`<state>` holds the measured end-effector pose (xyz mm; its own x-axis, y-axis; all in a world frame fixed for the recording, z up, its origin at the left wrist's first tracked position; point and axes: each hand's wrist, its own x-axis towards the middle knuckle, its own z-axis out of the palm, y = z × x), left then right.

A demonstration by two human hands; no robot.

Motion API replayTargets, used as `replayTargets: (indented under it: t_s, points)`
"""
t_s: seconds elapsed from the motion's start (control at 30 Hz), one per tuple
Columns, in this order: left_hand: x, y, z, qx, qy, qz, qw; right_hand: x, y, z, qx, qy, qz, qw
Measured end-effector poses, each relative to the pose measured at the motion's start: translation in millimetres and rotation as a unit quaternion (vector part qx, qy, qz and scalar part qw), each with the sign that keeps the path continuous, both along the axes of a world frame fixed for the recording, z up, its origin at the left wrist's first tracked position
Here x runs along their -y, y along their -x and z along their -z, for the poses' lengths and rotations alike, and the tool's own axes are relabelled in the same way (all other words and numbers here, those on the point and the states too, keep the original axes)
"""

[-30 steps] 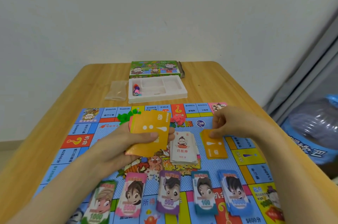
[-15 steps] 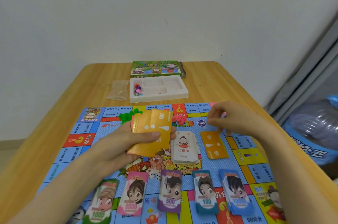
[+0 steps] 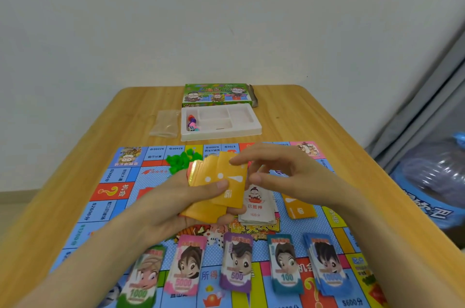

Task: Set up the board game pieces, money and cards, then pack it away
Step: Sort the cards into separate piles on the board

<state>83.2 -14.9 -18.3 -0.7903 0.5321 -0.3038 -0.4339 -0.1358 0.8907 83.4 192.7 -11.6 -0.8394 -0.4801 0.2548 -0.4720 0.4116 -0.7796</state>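
Left hand grips a fanned stack of glossy orange cards (white exclamation marks on their backs) above the colourful paper game board. Right hand rests its forefinger on the top card, thumb beside the edge; whether it pinches, I cannot tell.

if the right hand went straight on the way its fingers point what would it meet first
The fanned orange cards gripped by the left hand. The right hand points left at the top card's right edge, its index fingertip seemingly at it, though depth is unclear.
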Motion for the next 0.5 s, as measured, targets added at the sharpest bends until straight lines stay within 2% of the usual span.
replayTargets:
  t_s: [0.3, 0.5]
  points:
    - [-2, 0, -1, 0.006, -0.007, -0.002, 1.000, 2, 2, -3, 0.009, 0.113, 0.074, 0.991]
    - [-1, 5, 3, -0.012, 0.005, -0.045, 0.999, -13, 6, -17, 0.093, 0.183, 0.218, 0.954]
